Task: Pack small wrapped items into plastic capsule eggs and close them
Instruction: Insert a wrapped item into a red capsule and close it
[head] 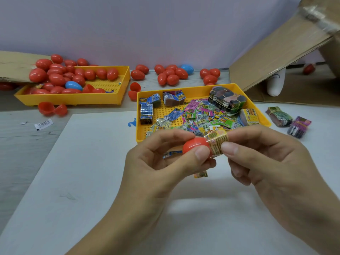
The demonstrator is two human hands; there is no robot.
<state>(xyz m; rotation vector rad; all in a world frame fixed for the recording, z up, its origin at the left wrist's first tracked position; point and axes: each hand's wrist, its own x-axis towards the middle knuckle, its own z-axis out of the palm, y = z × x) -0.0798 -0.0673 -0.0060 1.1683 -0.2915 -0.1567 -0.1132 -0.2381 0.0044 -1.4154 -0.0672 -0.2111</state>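
A pale table (33, 162) filled the view, with a white sheet (92, 181) spread over its near part and a lilac wall behind. A large cardboard flap (276, 57) leaned at the far right, and another piece of cardboard (14, 65) lay at the far left.

A yellow tray (117, 92) at the far left held a heap of closed red eggs (55, 74) with one blue egg (73, 85) among them. More red eggs (171, 74) sat loose on the table along the wall, near a second blue egg (187, 69). An opened red egg (51, 109) lay in front of that tray.

A second yellow tray (141, 133), nearer and to the right, was full of small printed wrapped packets (202, 116) in many colours, plus banded stacks. Two more banded stacks (287, 120) lay on the table to its right.

In the foreground, above the white sheet, the left hand (156, 166) held a red egg half (196, 146), its fingers and thumb curled around it. The right hand (272, 162) pinched a yellow wrapped packet (218, 142) between thumb and fingers, with the packet's end touching the mouth of the egg half.
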